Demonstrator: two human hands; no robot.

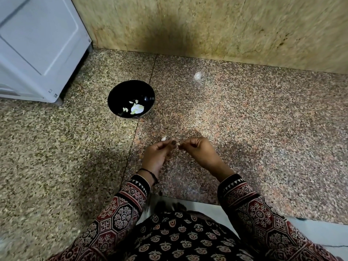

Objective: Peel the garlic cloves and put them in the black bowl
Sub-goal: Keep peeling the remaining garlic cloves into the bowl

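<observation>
The job looks partway through. The black bowl (122, 91) sits on the stone surface (244, 119), well ahead and to the left of the hands, and it already holds a few pale peeled cloves (137, 108), perhaps 3 or 4. The left hand (157, 150) and right hand (197, 147) meet above the surface, fingers curled, pinching 1 small garlic clove (179, 146) between them. It is mostly hidden, so I judge it is mid-peel. A white scrap (163, 138) lies just beyond the left hand and a pale clump (197, 75) rests near the wall; whether these are skins or unpeeled garlic is unclear.
</observation>
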